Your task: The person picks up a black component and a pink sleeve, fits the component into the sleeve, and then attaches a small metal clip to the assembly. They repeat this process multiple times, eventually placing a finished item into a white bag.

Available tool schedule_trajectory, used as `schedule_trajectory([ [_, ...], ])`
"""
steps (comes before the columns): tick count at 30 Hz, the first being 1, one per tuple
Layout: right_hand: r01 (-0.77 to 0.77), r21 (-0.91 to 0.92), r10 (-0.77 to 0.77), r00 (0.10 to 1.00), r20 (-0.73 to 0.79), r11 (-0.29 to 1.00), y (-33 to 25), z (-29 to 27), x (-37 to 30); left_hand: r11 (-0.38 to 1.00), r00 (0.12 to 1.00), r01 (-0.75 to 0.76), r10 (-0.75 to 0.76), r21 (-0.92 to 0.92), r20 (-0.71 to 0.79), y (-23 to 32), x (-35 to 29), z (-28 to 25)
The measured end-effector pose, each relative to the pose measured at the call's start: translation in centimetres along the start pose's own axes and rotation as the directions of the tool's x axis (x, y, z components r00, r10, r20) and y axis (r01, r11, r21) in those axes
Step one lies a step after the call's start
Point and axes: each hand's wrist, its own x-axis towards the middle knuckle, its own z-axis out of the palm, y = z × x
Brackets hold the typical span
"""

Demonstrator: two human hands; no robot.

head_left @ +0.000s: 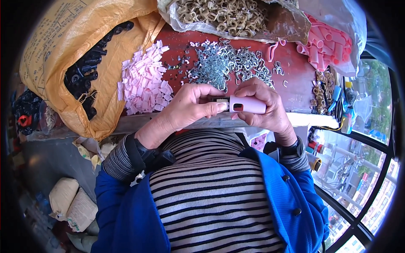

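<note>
My right hand point(273, 101) is wrapped round a pale pink plastic sleeve point(253, 105) with a dark rectangular opening in its side. My left hand point(185, 105) pinches a black part point(214, 100) between thumb and fingers. A small pale piece shows at the left thumb tip. Held level over the table's front edge, the black part and the sleeve meet end to end. Whether the black part reaches inside the sleeve, I cannot tell. Just beyond my hands are a heap of small metal springs point(209, 67) and scattered bent metal clips point(247, 63).
Pale pink flat pieces point(145, 82) are heaped left on the red table point(291, 86). An orange woven sack point(55, 50) holds black parts point(86, 69). Tan clips point(223, 14) fill a bag at the back; pink tubes point(329, 44) fill another at right.
</note>
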Motion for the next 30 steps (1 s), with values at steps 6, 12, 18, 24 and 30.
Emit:
schedule_trajectory([
  [6, -0.188, 0.134, 0.182, 0.982, 0.051, 0.973, 0.3, 0.3, 0.0, 0.999, 1.000, 0.007, -0.007, 0.049, -0.012, -0.5, 0.4, -0.1],
  [12, -0.167, 0.191, 0.179, 0.983, -0.044, 0.967, 0.5, 2.1, -0.8, 1.000, 0.999, -0.004, 0.006, 0.031, -0.046, -0.1, 0.3, 0.2],
  [18, -0.148, 0.223, 0.157, 0.987, -0.027, 0.964, -0.1, 2.6, -1.6, 0.996, 0.995, 0.091, -0.090, 0.018, -0.048, 0.7, -0.1, 0.4],
  [24, 0.033, 0.146, -0.052, 0.990, 0.130, 0.989, -1.8, 1.6, -1.1, 0.981, 0.997, 0.078, -0.077, -0.178, 0.009, 0.9, -0.7, 1.5],
  [30, 0.148, 0.149, -0.173, 0.969, 0.176, 0.978, -1.6, 1.8, -1.9, 0.955, 0.987, 0.150, -0.129, -0.256, 0.098, 0.5, -1.1, 2.5],
])
